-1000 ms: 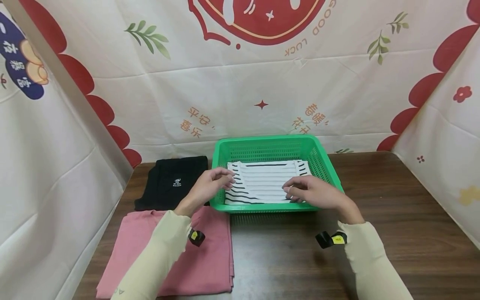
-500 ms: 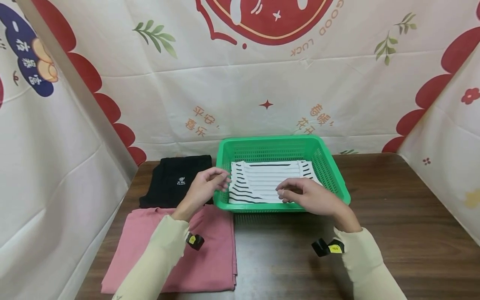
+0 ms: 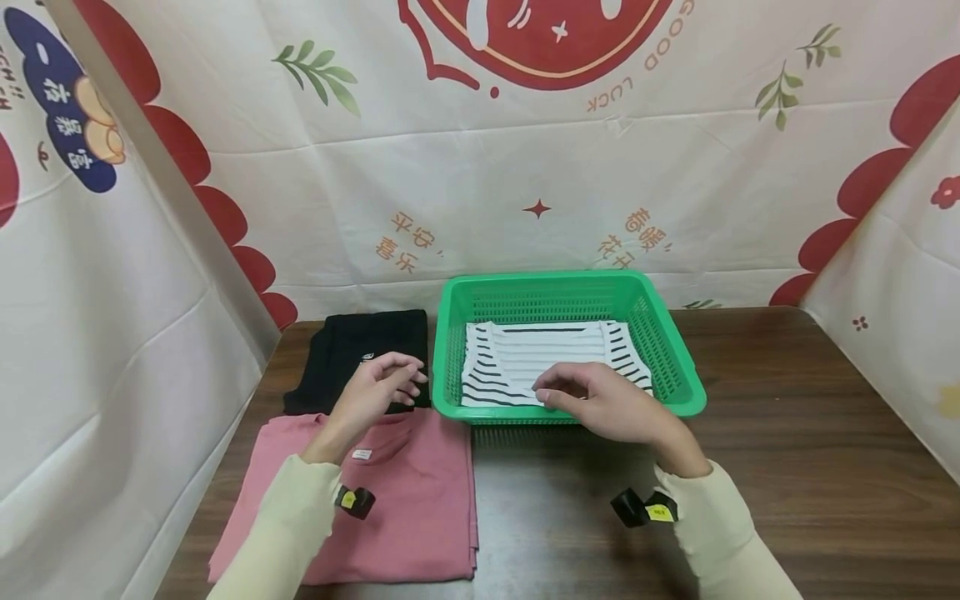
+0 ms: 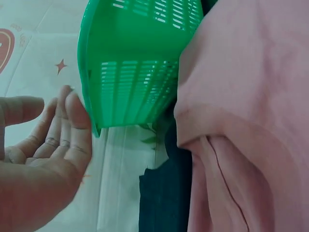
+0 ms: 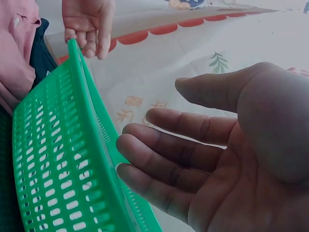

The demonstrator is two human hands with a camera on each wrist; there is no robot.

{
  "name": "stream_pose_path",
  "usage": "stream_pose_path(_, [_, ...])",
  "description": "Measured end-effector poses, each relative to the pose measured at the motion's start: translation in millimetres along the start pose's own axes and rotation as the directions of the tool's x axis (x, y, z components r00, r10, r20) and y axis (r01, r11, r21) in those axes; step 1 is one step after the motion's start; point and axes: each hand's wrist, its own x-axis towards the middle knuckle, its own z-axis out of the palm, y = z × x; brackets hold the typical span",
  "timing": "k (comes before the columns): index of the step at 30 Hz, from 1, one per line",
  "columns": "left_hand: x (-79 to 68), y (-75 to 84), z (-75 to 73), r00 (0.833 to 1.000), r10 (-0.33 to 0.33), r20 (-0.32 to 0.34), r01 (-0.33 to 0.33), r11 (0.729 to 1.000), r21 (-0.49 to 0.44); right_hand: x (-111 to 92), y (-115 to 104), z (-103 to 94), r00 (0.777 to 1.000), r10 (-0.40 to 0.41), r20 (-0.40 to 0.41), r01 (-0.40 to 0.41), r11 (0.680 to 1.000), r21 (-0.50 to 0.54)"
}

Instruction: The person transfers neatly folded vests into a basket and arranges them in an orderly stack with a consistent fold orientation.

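Observation:
A green plastic basket (image 3: 682,358) stands at the back of the table, with a folded white garment with black stripes (image 3: 517,358) lying inside. My right hand (image 3: 611,404) hovers over the basket's front rim, fingers loosely bent and holding nothing. In the right wrist view its palm and spread fingers (image 5: 164,159) show beside the basket wall. My left hand (image 3: 371,396) is above the front of the folded black garment (image 3: 337,354), left of the basket, and it too holds nothing. Below its wrist lies a folded pink garment (image 3: 420,517) with a small white neck label.
The brown wooden table (image 3: 787,433) extends to the right of the basket. A white printed cloth (image 3: 465,183) hangs behind it and at both sides. The black garment lies against the basket's left side, just behind the pink one.
My left hand has moved left and back from the basket's edge to over the black garment. My right hand has shifted slightly left across the basket's front. The head view has turned a little left.

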Motion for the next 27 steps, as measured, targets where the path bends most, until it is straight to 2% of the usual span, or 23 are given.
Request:
stream_pose_path(9, [-12.2, -11.5, -15.4, 0.999, -0.035, -0.005, 0.036, 0.998, 0.049, 3, -3, 7.2, 1.000, -0.001, 0.001, 0.001, 0.999, 0.046])
stream_pose_path(16, [-21.2, -16.3, -21.8, 0.999, -0.052, -0.010, 0.053, 0.998, 0.044, 3, -5, 10.9, 1.000, 0.003, 0.004, -0.003, 0.998, 0.068])
stream_pose_path(27, [-42.1, -18.3, -40.0, 0.998, -0.060, -0.033, 0.064, 0.988, 0.142, 3, -9, 17.5, 0.999, -0.032, 0.035, 0.030, 0.997, 0.076])
